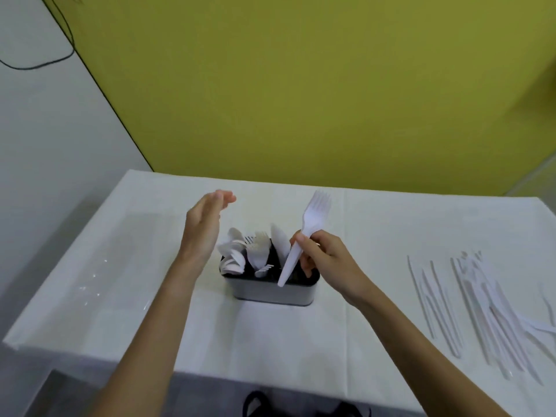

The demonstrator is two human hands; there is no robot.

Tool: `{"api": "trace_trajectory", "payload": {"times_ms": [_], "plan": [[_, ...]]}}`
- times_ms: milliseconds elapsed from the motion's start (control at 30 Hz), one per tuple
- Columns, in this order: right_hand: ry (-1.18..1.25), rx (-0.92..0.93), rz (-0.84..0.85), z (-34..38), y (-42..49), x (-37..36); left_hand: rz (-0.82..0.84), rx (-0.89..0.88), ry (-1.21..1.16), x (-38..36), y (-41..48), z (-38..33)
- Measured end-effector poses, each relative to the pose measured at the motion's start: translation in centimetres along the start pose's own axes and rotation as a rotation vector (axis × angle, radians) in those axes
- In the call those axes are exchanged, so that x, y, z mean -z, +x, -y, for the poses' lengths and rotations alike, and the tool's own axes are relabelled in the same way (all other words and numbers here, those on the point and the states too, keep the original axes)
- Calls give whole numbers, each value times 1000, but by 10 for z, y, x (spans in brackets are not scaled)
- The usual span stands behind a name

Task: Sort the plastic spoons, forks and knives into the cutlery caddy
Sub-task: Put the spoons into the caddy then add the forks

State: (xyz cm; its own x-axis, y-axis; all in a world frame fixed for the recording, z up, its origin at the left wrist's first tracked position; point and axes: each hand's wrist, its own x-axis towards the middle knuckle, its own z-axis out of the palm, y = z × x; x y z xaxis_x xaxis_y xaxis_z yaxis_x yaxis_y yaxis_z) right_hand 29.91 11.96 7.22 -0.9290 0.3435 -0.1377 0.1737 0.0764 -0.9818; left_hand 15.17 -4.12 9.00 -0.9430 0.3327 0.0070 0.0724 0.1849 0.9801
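A white cloth is covering the tabletop (301,332), and the cutlery caddy (272,288) is standing near its middle, a rounded grey box with a dark inside. The right hand (326,260) is pinching 1 white plastic fork (304,236) by its handle, fingers closed around it, tines pointing up and the handle tip hanging over the caddy's near rim at the right compartment. The left hand (201,230) is hovering just left of the caddy, fingers straight and together, palm turned toward the box, gripping nothing and standing partly in front of its left end.

Inside, spoons (233,254) are leaning in the left compartment, forks (258,251) are standing in the middle with tines up, and a pale blade-like knife (279,245) is rising at the right, half hidden behind the held fork. A loose pile of white cutlery (481,308) is lying near the tabletop's right edge, well apart from the caddy; it is blurred, the pieces are overlapping, and the pile is running out of view. A crinkled clear plastic sheet (99,284) is lying near the left edge, barely visible against the cloth.
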Motion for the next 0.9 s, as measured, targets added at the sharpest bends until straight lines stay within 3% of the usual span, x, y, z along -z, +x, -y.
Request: {"api": "trace_trajectory", "payload": {"times_ms": [133, 267, 367, 500, 600, 800, 900], "plan": [[-24, -8, 5, -7, -1, -30, 36, 245, -142, 9, -1, 43], [6, 5, -165, -13, 6, -46, 155, 381, -288, 7, -12, 63], [-4, 68, -276, -15, 9, -56, 192, 382, -372, 5, -15, 68], [-250, 163, -363, -21, 3, -70, 189, 370, -394, 6, -13, 75], [-302, 199, -442, -26, -3, -78, 186, 389, -403, 5, -12, 80], [-420, 240, -447, -40, -7, -91, 199, 399, -389, 5, -9, 85], [-377, 185, -353, -43, -12, -92, 199, 398, -388, 5, -9, 85]]}}
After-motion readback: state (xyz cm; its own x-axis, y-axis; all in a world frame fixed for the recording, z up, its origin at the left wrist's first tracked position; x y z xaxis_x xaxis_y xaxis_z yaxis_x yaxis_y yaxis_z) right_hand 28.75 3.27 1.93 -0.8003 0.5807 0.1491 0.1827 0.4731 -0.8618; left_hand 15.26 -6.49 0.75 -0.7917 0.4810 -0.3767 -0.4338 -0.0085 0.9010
